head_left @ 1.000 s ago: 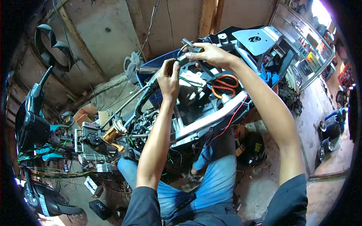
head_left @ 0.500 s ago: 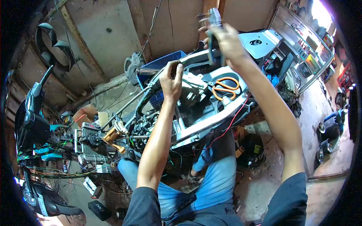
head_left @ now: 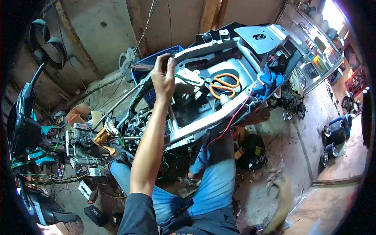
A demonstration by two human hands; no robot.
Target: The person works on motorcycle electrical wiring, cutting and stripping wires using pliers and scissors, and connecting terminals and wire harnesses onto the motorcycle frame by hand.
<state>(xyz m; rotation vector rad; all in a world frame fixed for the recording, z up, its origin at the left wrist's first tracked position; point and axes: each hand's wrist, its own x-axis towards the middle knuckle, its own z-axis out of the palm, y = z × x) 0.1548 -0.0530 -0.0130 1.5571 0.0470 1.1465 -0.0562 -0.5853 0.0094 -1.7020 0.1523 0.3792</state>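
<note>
My left hand (head_left: 163,80) is at the near left end of the motorcycle's metal frame (head_left: 203,129). Its fingers and thumb are curled together at the rail; what they grip is hidden. Low on the right, over the floor, my right hand (head_left: 277,182) is smeared by motion, and whether it holds anything is unclear. Scissors with orange handles (head_left: 214,88) lie inside the frame, blades partly out of sight. A pale plate (head_left: 250,39) covers the frame's far end, and a red wire (head_left: 235,117) hangs along its near side.
Blue cloth (head_left: 270,82) hangs at the frame's right side. A radiator (head_left: 84,143) and loose wiring are on the left. Behind the frame is a blue crate (head_left: 172,51). A black container (head_left: 252,152) stands on the floor, and a glass cabinet (head_left: 317,51) is at the back right.
My right hand has swung from above the frame, where it held pliers, down to the lower right. The pliers are no longer discernible. My left hand stays by the rail; the view has shifted.
</note>
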